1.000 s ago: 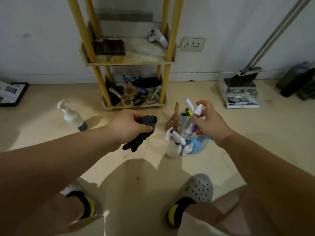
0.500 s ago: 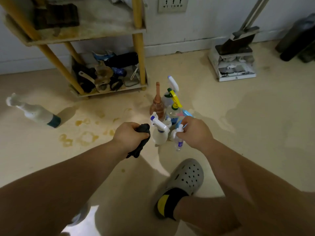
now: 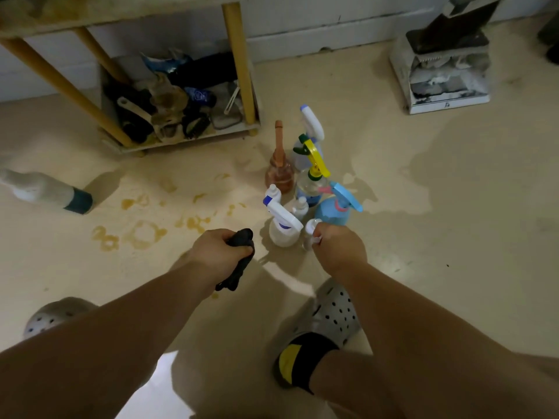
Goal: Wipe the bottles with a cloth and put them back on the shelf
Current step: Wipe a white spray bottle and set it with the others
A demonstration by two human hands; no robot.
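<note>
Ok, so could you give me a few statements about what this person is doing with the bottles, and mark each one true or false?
1. The left hand holds a dark cloth. True.
2. The right hand is empty. False: it grips a small white bottle.
3. The group of bottles stands on the shelf. False: it stands on the floor, beside the shelf.
4. A blue spray bottle is in the group. True.
5. The floor is spotless. False: yellowish stains mark it.
</note>
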